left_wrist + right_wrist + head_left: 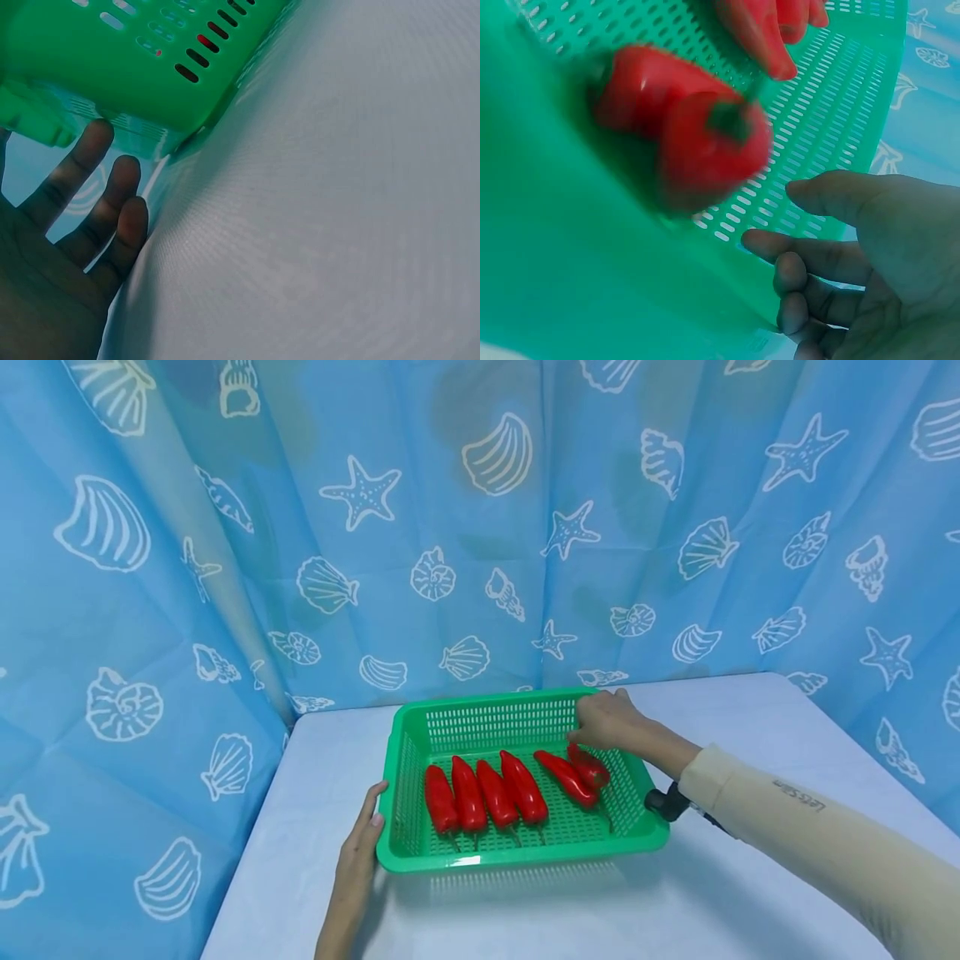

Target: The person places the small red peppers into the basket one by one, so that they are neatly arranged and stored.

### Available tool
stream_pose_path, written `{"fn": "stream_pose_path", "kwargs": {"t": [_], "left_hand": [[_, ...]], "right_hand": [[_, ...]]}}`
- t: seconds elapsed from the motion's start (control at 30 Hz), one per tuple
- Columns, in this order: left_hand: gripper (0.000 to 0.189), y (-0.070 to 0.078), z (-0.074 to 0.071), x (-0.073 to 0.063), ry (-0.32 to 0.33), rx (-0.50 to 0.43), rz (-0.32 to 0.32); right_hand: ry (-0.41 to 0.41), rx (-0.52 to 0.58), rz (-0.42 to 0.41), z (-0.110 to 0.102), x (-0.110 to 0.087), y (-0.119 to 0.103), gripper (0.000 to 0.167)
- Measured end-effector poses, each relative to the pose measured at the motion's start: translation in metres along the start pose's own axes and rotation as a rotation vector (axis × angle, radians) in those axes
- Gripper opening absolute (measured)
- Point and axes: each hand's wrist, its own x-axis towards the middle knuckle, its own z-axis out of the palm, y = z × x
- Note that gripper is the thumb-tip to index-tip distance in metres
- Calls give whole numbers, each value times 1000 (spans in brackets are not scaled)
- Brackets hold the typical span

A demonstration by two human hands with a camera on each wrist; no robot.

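Note:
Several red peppers (pixel 491 797) lie side by side in a green perforated basket (pixel 525 857), stems toward the near side. Apart from that row, two more peppers (pixel 570 781) lie together at the basket's right, the rear one blurred in the right wrist view. My left hand (pixel 358 852) is at the basket's left side, its fingers extended beside the wall and near the rim. Over the back right part reaches my right hand (pixel 611 720), close to the rear pepper. In the right wrist view, its thumb and forefinger stand apart with nothing between them, the other fingers loosely bent.
The basket stands on a white-covered table (pixel 300 802). Behind and beside it hangs a blue curtain (pixel 420 527) with white shells and starfish. A black device (pixel 667 802) on the right wrist is close to the basket's right rim.

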Motion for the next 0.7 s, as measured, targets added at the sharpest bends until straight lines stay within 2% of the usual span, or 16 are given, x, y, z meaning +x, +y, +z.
{"fn": "stream_pose_path", "kwargs": {"t": [0.23,0.5,0.7], "left_hand": [[46,2,1,-1,-5,-11,5],[46,3,0,-2,-12,-12,4],[47,1,-2,0,-23,-23,6]], "right_hand": [[19,61,-44,-4,-6,4,48],[17,145,-93,-14,-20,5,27],[53,293,-110,-19,-29,7,20]]}}
